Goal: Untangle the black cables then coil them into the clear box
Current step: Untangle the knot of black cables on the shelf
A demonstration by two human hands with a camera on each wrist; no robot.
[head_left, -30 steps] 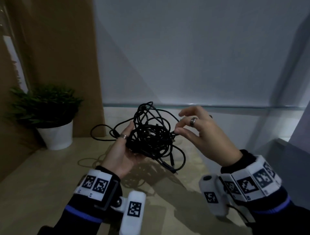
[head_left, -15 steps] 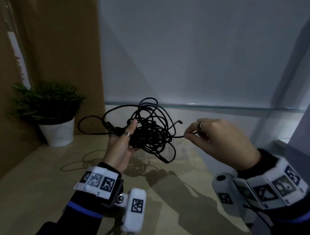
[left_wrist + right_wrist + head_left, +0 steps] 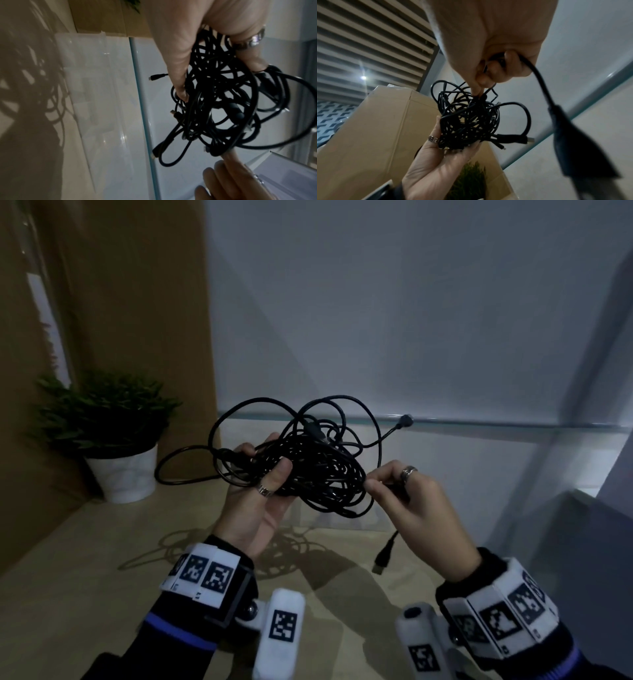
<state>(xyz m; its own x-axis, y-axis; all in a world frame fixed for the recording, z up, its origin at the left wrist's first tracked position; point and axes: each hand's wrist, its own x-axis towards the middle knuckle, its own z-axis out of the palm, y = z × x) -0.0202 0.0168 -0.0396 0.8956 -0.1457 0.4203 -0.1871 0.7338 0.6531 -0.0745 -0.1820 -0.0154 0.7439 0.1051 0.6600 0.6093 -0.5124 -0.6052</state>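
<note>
Gripping black cables (image 3: pixel 318 463) tangle, left hand (image 3: pixel 260 501); right hand (image 3: pixel 418 508) pinching one strand.

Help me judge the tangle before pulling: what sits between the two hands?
The knotted black cables fill the gap in the head view: the left hand cradles the bundle, the right hand pinches a strand at its edge.

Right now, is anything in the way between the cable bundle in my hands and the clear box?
Nothing visible blocks it. The left hand holds the black cables above the table, the right hand pinches one strand, and the clear box sits open just beyond.
</note>
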